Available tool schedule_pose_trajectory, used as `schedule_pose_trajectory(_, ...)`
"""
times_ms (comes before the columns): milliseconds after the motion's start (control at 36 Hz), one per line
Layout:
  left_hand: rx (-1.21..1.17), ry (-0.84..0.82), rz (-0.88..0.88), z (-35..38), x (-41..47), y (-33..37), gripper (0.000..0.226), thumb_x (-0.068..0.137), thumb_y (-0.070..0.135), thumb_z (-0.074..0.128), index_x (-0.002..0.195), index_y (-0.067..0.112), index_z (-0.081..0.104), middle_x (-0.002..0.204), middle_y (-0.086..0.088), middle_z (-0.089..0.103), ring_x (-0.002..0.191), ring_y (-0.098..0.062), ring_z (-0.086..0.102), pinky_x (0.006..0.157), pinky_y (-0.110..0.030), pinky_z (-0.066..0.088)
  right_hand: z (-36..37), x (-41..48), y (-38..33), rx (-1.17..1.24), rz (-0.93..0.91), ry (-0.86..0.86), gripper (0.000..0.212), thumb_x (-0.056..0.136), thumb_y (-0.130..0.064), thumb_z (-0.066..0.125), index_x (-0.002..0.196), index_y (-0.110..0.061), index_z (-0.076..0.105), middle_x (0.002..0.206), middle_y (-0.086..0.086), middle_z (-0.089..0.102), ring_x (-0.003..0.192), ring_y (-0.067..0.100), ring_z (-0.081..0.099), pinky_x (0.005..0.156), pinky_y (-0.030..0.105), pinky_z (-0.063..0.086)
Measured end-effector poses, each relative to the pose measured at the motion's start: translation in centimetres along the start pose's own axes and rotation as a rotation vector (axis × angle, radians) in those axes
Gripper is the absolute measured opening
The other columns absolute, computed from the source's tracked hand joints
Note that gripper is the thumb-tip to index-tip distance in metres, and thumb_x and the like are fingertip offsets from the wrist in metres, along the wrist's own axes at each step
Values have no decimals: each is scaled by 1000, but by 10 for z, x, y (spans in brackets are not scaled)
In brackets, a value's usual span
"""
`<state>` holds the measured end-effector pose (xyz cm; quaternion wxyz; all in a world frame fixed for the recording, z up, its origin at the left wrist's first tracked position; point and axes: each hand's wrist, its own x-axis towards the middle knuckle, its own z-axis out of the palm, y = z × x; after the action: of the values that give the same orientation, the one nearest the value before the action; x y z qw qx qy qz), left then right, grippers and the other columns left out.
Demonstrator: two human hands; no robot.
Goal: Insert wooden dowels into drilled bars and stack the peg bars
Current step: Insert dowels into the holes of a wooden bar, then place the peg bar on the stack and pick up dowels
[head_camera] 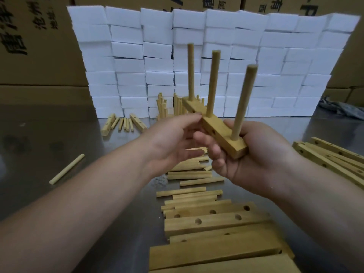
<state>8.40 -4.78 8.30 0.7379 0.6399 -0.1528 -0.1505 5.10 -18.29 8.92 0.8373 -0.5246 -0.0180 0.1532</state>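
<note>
A wooden peg bar [220, 131] with three upright dowels [213, 81] is held in the air at the middle of the view. My right hand [254, 154] grips its near end from below, fingers curled round the bar. My left hand [175, 140] touches the bar's left side near the middle dowel with its fingertips. Loose dowels [189, 174] lie on the table under my hands. Drilled bars [214, 221] without pegs lie in front of me. A stack of finished peg bars [169, 105] stands behind, partly hidden by the held bar.
More drilled bars [331, 156] lie at the right edge. A single dowel [67, 169] lies at the left on the metal table [59, 138]. A few bars and dowels [124, 123] sit before a wall of white foam blocks [197, 56]. Cardboard boxes [39, 46] stand behind.
</note>
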Motion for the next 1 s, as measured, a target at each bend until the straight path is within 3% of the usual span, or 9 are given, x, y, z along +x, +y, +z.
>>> schedule_pose_trajectory(194, -96, 14, 49, 1, 1, -2, 23, 94, 28, 46, 87, 12, 62, 58, 4, 55, 52, -8, 56, 70, -32, 47, 0, -4, -2, -5, 26, -41, 35, 92, -22, 37, 86, -3, 65, 71, 12, 71, 36, 9, 48, 35, 13, 37)
schedule_pose_trajectory(278, -101, 95, 74, -3, 6, -1, 28, 94, 29, 45, 100, 9, 64, 83, -3, 68, 64, -11, 62, 68, -28, 48, -1, 0, 1, -70, -62, 24, 42, 98, -32, 33, 93, -5, 64, 69, 13, 70, 36, 11, 49, 35, 15, 38)
schedule_pose_trajectory(389, -103, 291, 88, -15, 12, 4, 25, 95, 32, 47, 83, 18, 64, 72, 3, 69, 62, -9, 64, 54, -22, 46, -3, 4, 0, -194, -252, 190, 29, 98, -30, 37, 91, -11, 57, 60, 3, 68, 38, 13, 52, 36, 17, 38)
schedule_pose_trajectory(500, -138, 372, 102, -17, 15, 2, 23, 95, 30, 48, 83, 17, 63, 64, 5, 67, 54, -6, 61, 48, -18, 45, -8, 5, 0, -633, -458, 236, 4, 83, -28, 61, 85, -26, 63, 68, -11, 70, 54, 7, 62, 45, 17, 45)
schedule_pose_trajectory(639, -83, 406, 118, -15, 18, -9, 22, 94, 29, 50, 83, 16, 64, 68, 4, 68, 53, -5, 61, 51, -19, 47, -13, 6, 4, -999, -507, 273, 8, 77, -34, 61, 71, -34, 66, 70, -2, 67, 53, 5, 57, 50, 20, 48)
schedule_pose_trajectory(722, 35, 440, 154, -19, 21, -16, 27, 94, 32, 49, 80, 19, 67, 74, 4, 71, 59, -5, 64, 56, -21, 49, -16, 9, 4, -1022, -505, 307, 15, 83, -31, 62, 69, -32, 66, 64, -4, 67, 51, 6, 54, 47, 17, 44)
schedule_pose_trajectory(806, 295, 470, 187, -26, 24, -26, 33, 95, 40, 42, 78, 24, 66, 78, 8, 71, 71, -8, 64, 71, -29, 49, -22, 11, 1, -992, -522, 370, 21, 86, -29, 61, 66, -33, 64, 63, -12, 67, 58, 10, 64, 58, 25, 51)
schedule_pose_trajectory(889, 651, 458, 215, -35, 26, -43, 33, 95, 43, 39, 70, 31, 56, 77, 11, 61, 73, -7, 56, 65, -24, 40, -34, 16, -7, -913, -529, 487, 18, 86, -27, 62, 69, -28, 66, 61, -8, 69, 68, 19, 68, 74, 40, 55)
schedule_pose_trajectory(1000, 840, 477, 185, -48, 28, -63, 32, 96, 38, 37, 67, 35, 49, 72, 12, 50, 63, 1, 41, 60, -17, 31, -52, 31, -18, -728, -472, 619, 12, 84, -19, 64, 72, -21, 66, 67, 3, 69, 68, 16, 65, 83, 41, 55)
